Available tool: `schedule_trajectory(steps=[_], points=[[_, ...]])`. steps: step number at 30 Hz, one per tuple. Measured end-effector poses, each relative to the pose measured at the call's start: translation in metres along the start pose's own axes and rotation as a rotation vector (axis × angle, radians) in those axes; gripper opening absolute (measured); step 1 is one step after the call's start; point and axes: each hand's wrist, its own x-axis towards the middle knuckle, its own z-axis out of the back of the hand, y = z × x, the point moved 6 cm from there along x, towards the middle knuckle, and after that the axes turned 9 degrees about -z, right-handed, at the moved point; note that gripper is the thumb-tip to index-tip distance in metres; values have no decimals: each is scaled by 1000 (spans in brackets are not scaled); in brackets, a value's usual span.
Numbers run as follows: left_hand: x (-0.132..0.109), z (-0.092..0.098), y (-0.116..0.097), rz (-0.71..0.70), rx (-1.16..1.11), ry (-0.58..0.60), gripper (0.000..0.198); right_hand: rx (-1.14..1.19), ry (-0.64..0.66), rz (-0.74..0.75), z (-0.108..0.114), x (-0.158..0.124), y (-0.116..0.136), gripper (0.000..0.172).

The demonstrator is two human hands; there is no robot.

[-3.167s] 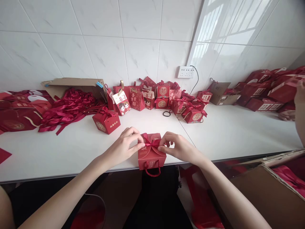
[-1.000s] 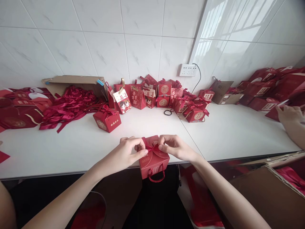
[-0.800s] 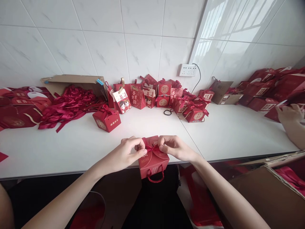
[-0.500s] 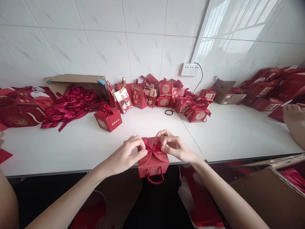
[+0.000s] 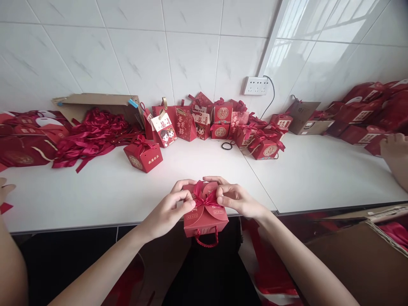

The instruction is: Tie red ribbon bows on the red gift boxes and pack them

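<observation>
A red gift box (image 5: pixel 205 219) with a rope handle at its front sits at the table's front edge, partly overhanging it. A red ribbon bow (image 5: pixel 204 201) lies tied across the box's petal-shaped top flaps. My left hand (image 5: pixel 177 204) is at the box's left side, thumb and index finger pinched on the left part of the bow. On the other side, my right hand (image 5: pixel 236 197) pinches the right part of the bow between thumb and fingers, with its other fingers reaching over the far right edge of the box.
Behind stand a finished red box (image 5: pixel 145 154), a heap of red ribbons (image 5: pixel 95 134), several gift boxes (image 5: pixel 186 124) and a black ring (image 5: pixel 227 145). A socket strip (image 5: pixel 256 86) is on the wall. Other people's hands show at left (image 5: pixel 5 189) and right (image 5: pixel 395 155). A cardboard carton (image 5: pixel 353 255) stands at lower right.
The box has tipped so more of its top faces me. The bow's loops look more spread, and my left fingers have shifted onto the box's far left edge. The view has tilted slightly.
</observation>
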Motion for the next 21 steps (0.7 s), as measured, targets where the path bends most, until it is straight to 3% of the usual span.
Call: schedule_trajectory(steps=[3, 8, 11, 17, 21], points=[[-2, 1, -2, -52, 48, -30, 28, -95, -22, 38, 1, -2, 4, 26], [-13, 12, -25, -368, 296, -298, 19, -337, -218, 153, 5, -12, 25, 22], [-14, 6, -34, -507, 221, -296, 19, -293, -219, 184, -3, -14, 34, 22], [-12, -2, -23, -481, 14, -374, 20, 13, -136, 74, -15, -6, 24, 26], [-12, -3, -19, -465, -25, -417, 21, 62, -137, 50, -15, -2, 16, 24]])
